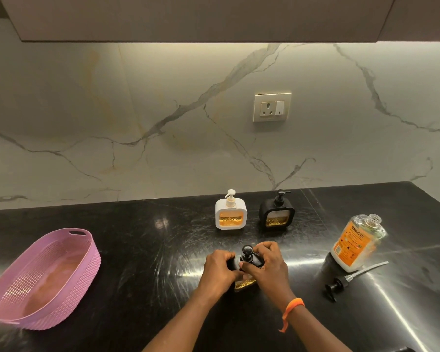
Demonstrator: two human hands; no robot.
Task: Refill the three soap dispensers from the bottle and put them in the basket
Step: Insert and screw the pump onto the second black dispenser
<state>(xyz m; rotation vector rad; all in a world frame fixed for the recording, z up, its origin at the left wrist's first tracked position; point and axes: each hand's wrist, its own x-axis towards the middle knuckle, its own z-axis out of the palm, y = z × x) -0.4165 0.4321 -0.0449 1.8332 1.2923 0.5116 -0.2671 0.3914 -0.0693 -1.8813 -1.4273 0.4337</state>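
Hands meet at black dispenser (247, 262) near front of dark counter (150, 250). Left hand (217, 269) grips its side, fingers curled round body. Right hand (269, 265) curls round pump collar, orange band (291, 307) on wrist. White dispenser (230, 214) and second black dispenser (277, 212) stand side by side by wall. Open bottle (357, 243) stands right, loose pump (346, 282) lying just beside. Pink basket (69, 283) far left.
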